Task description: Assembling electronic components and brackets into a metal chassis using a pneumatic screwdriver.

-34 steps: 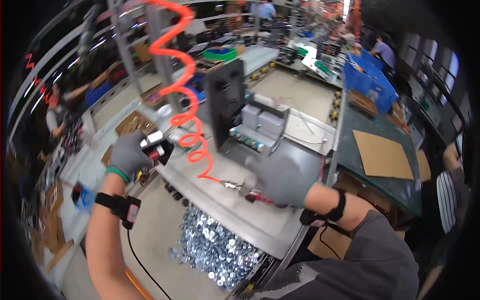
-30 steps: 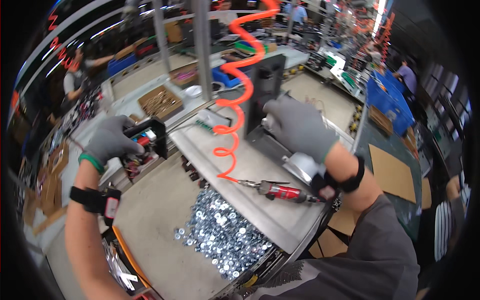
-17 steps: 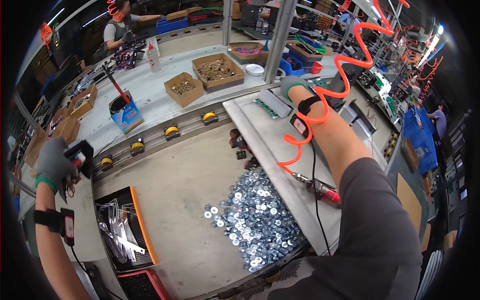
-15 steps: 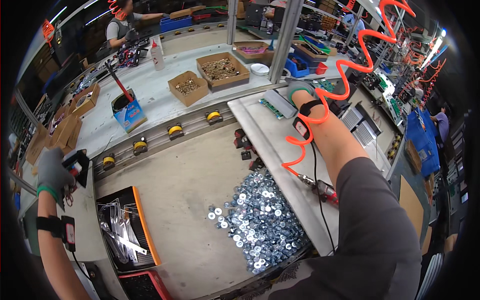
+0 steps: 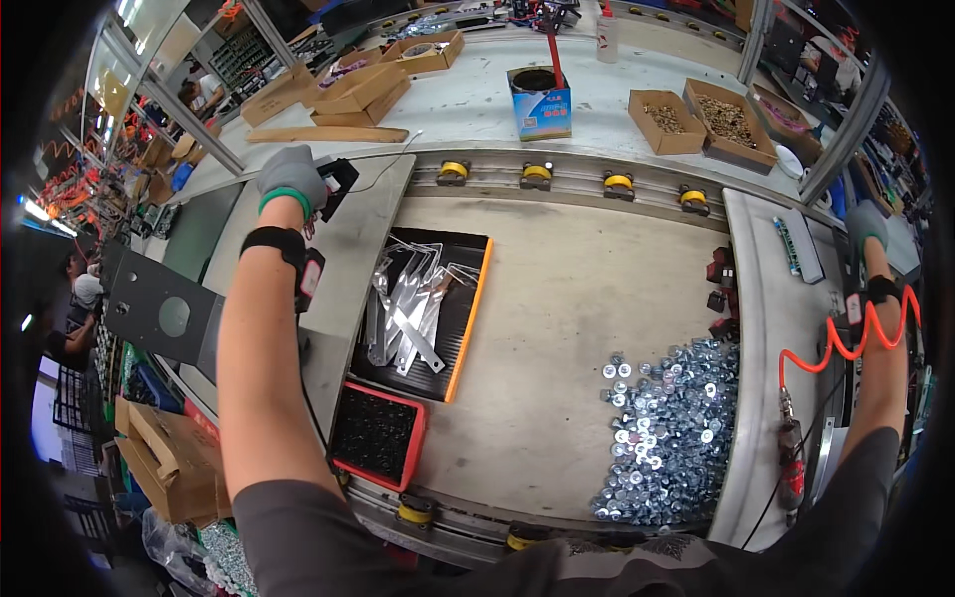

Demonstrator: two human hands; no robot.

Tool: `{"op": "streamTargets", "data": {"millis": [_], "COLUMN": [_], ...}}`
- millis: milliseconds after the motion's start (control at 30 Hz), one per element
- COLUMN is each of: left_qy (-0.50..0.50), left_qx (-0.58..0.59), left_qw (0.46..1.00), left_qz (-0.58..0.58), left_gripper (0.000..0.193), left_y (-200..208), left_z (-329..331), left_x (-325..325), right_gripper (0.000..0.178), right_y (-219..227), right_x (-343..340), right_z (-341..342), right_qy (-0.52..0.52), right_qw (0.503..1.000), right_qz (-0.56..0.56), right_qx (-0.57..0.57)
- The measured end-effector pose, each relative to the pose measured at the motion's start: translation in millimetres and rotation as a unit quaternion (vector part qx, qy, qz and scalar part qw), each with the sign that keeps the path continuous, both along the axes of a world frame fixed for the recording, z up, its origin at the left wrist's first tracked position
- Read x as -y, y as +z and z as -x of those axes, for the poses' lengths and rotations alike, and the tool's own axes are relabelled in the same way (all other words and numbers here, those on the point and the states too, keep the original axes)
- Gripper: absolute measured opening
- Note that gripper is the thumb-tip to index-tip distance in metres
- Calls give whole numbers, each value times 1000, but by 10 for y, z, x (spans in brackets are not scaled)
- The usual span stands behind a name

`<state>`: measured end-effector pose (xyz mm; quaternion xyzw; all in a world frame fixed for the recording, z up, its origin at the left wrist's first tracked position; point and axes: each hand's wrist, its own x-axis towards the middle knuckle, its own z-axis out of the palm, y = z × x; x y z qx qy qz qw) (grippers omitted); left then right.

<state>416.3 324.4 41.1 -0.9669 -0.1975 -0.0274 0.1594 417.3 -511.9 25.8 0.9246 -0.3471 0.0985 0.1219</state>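
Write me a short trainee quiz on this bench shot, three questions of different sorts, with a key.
1. What do the metal strips lie in? A: red tray. B: black tray. C: blue box.
2. True or false: the red tool lies to the right of the pile of small metal parts.
3. Which hand is at the black frame?

Key: 1 B; 2 true; 3 the left hand.
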Motion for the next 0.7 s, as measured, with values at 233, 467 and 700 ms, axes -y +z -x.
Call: {"op": "streamTargets", "data": {"millis": [233, 467, 700], "left_qy": [-9, -82, -233], "left_qx": [175, 116, -164], "left_qw": [984, 989, 445], "left_qz": [13, 35, 849], "left_gripper": [41, 76, 64], "left_y": [-718, -864, 137], "left_z": [-44, 73, 1128], "left_x": [-1074, -1767, 2343], "right_gripper": [36, 17, 21], "right_y": [325, 462, 558], "right_x": [-1333, -2120, -2680], "right_z": [820, 1691, 1735], "right_qy": [253, 551, 720], "right_qw": [929, 806, 663], "right_qz": [-118, -53, 187], "right_qx": [244, 210, 88]}}
